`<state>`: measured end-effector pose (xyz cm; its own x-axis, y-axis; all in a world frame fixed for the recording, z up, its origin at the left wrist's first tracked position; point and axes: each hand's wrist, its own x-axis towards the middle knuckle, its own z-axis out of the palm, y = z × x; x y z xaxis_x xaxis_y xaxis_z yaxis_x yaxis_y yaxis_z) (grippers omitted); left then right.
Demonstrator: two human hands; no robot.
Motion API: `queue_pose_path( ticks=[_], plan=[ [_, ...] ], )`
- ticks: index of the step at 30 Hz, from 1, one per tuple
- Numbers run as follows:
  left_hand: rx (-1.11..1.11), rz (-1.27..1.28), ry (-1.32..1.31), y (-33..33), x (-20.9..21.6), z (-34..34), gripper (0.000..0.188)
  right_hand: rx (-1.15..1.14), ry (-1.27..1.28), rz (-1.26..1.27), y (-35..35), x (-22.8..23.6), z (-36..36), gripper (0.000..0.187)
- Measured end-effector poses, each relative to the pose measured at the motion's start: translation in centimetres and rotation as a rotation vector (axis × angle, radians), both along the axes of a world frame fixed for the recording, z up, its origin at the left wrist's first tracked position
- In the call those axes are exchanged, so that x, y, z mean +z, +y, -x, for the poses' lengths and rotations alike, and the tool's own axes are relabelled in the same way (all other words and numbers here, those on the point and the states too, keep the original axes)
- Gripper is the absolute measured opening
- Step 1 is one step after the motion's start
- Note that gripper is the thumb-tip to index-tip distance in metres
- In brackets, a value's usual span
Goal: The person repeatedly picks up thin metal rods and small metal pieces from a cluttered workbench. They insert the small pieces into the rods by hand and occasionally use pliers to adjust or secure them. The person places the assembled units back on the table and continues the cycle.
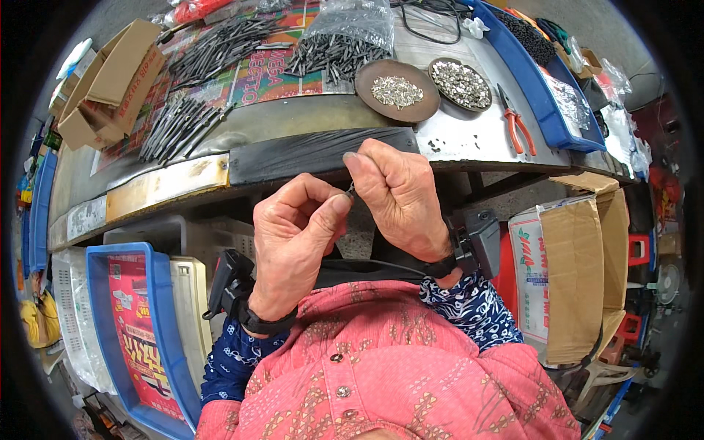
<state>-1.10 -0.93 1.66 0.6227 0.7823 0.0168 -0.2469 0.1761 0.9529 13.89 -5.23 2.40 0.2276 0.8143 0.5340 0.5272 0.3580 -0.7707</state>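
Observation:
My left hand is closed in a pinch, thumb tip against the forefinger, in front of the table's near edge. Close against it on the right, my right hand is curled with its fingers folded in and the thumb pressed along them. A small dark piece shows where the two hands meet; its kind is too small to tell. Beyond the hands, a brown round dish holds small silvery metal parts. Beside it stands a second dish of similar, greyer parts.
Dark slim rods lie in bundles at the left; short black pieces are heaped behind. Red-handled pliers rest near a blue tray. A cardboard box stands at my right, a blue crate at my left.

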Motion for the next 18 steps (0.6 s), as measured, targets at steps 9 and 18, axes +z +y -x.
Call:
queue_pose_path(
  ticks=[9,18],
  plan=[
    [0.005,-0.007,-0.028,-0.3,-0.2,-0.4,0.017,-0.040,0.069,-0.030,-0.3,-0.5,0.8,0.027],
    [0.028,-0.114,0.085,1.4,0.5,-0.7,0.009,-0.104,-0.053,-0.026,-1.0,0.3,-2.7,0.023]
  ],
)
